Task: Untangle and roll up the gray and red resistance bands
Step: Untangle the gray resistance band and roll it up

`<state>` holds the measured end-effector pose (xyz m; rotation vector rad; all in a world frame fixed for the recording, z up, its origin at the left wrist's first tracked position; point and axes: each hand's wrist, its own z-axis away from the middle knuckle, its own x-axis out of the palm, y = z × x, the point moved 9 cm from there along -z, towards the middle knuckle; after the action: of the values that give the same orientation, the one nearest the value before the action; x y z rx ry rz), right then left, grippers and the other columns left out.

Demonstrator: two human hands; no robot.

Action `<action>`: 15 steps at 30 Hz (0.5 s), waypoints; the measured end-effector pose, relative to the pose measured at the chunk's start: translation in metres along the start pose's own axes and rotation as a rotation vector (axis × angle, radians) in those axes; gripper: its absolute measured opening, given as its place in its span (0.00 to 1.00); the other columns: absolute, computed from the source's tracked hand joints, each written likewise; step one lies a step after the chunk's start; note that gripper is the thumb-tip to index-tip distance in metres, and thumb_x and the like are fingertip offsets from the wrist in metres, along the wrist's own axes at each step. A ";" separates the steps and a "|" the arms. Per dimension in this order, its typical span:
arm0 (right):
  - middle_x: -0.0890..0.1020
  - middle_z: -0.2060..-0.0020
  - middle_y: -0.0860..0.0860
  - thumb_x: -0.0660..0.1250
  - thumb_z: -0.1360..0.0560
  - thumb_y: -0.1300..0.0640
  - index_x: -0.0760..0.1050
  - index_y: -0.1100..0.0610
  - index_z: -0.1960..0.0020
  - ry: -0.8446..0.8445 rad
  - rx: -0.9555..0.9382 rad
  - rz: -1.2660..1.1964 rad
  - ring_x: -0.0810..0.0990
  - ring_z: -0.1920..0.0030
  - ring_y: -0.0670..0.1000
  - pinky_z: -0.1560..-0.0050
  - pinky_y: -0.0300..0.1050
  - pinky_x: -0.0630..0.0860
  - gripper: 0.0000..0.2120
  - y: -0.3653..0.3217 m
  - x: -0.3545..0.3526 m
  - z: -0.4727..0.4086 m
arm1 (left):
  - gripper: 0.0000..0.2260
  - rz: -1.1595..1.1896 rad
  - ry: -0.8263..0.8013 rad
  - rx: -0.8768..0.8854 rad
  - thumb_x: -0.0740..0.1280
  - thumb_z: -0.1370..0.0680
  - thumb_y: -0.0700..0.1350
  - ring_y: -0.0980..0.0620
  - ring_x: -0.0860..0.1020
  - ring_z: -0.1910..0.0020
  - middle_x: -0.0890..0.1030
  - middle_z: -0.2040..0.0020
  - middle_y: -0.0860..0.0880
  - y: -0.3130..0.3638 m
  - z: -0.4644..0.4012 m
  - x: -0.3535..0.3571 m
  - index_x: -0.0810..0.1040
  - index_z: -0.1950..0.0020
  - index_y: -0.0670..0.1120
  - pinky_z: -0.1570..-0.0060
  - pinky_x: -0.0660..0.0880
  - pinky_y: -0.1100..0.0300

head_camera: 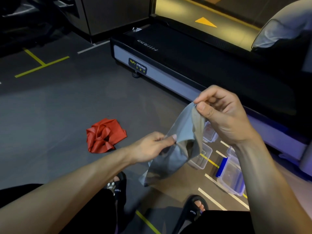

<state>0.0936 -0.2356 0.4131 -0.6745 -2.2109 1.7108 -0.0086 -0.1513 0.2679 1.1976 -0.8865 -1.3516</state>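
Note:
The gray resistance band (182,132) hangs in the air between both hands, bunched and twisted in its middle, with its loose end drooping toward my feet. My right hand (221,114) pinches its top edge between thumb and curled fingers. Lower and to the left, my left hand (152,146) pinches the band's side edge. The red resistance band (104,135) lies apart on the dark floor to the left, crumpled in a tangled heap.
A treadmill base (168,71) runs across the floor behind the hands. Several clear plastic containers (231,178), one with a blue clip, sit on the floor at the lower right. My feet in black slides (119,184) are at the bottom.

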 end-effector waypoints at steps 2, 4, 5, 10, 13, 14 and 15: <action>0.83 0.59 0.45 0.77 0.27 0.47 0.84 0.48 0.52 0.005 0.006 0.016 0.79 0.59 0.43 0.58 0.35 0.75 0.07 0.001 -0.004 0.001 | 0.30 0.013 0.036 -0.059 0.61 0.23 0.67 0.45 0.78 0.61 0.82 0.63 0.42 -0.002 -0.001 -0.007 0.81 0.61 0.39 0.51 0.77 0.45; 0.83 0.59 0.45 0.75 0.26 0.51 0.84 0.48 0.53 0.010 0.019 0.041 0.79 0.59 0.43 0.57 0.35 0.75 0.03 0.002 -0.010 0.002 | 0.22 0.046 0.081 -0.111 0.61 0.16 0.58 0.48 0.83 0.57 0.87 0.58 0.46 0.000 0.001 -0.016 0.85 0.57 0.44 0.48 0.79 0.54; 0.83 0.59 0.45 0.74 0.26 0.53 0.84 0.48 0.53 0.018 0.025 0.054 0.79 0.59 0.43 0.57 0.35 0.75 0.02 0.003 -0.013 0.003 | 0.19 0.114 0.096 -0.124 0.61 0.14 0.53 0.51 0.82 0.57 0.87 0.57 0.47 0.001 0.002 -0.020 0.85 0.55 0.45 0.53 0.80 0.59; 0.83 0.59 0.45 0.77 0.27 0.46 0.84 0.48 0.53 0.028 0.051 0.058 0.79 0.60 0.42 0.58 0.34 0.75 0.07 0.007 -0.023 0.008 | 0.11 0.535 0.055 -0.118 0.64 0.16 0.43 0.49 0.79 0.48 0.83 0.41 0.40 -0.001 -0.001 -0.028 0.80 0.38 0.40 0.59 0.82 0.57; 0.83 0.60 0.45 0.78 0.29 0.43 0.84 0.48 0.53 0.002 0.076 0.056 0.79 0.60 0.43 0.59 0.34 0.75 0.10 0.010 -0.022 0.010 | 0.18 0.647 0.043 -0.143 0.58 0.19 0.46 0.46 0.77 0.48 0.81 0.43 0.41 -0.005 -0.003 -0.036 0.78 0.35 0.39 0.58 0.81 0.54; 0.83 0.61 0.46 0.78 0.29 0.43 0.84 0.48 0.54 -0.010 0.083 0.054 0.79 0.61 0.43 0.59 0.34 0.75 0.11 0.010 -0.020 0.011 | 0.21 0.669 0.061 -0.150 0.54 0.18 0.47 0.45 0.78 0.48 0.81 0.42 0.40 -0.007 -0.005 -0.040 0.77 0.33 0.37 0.59 0.81 0.53; 0.83 0.61 0.46 0.79 0.30 0.43 0.84 0.48 0.54 -0.023 0.087 0.051 0.79 0.61 0.43 0.59 0.33 0.75 0.11 0.010 -0.019 0.012 | 0.22 0.689 0.111 -0.162 0.52 0.17 0.47 0.44 0.79 0.50 0.82 0.43 0.40 -0.011 -0.006 -0.045 0.77 0.33 0.37 0.61 0.80 0.53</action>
<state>0.1062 -0.2529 0.4015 -0.6989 -2.1379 1.8369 -0.0083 -0.1047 0.2640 0.7291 -0.9697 -0.7713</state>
